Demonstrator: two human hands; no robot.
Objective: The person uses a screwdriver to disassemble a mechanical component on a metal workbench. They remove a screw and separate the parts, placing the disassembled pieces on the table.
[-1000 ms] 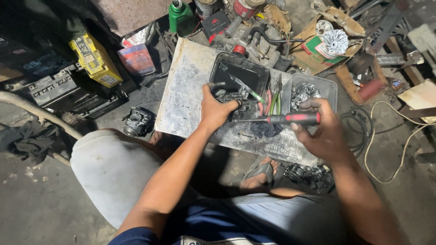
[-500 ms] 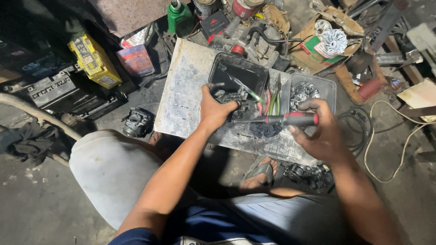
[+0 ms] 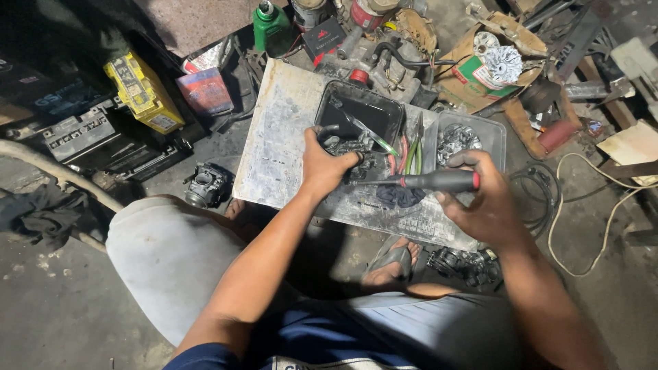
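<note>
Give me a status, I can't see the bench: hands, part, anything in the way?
Left hand gripping the carburetor by the black tray. Right hand holding the screwdriver, tip at the part. Loose screwdrivers lie alongside.

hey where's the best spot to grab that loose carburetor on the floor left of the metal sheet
Probably from above, fingers across the round dark body of the carburetor. It sits alone on the floor, beside the metal sheet and the person's knee, with open space over it. Its finer details are too dark to judge.
</note>
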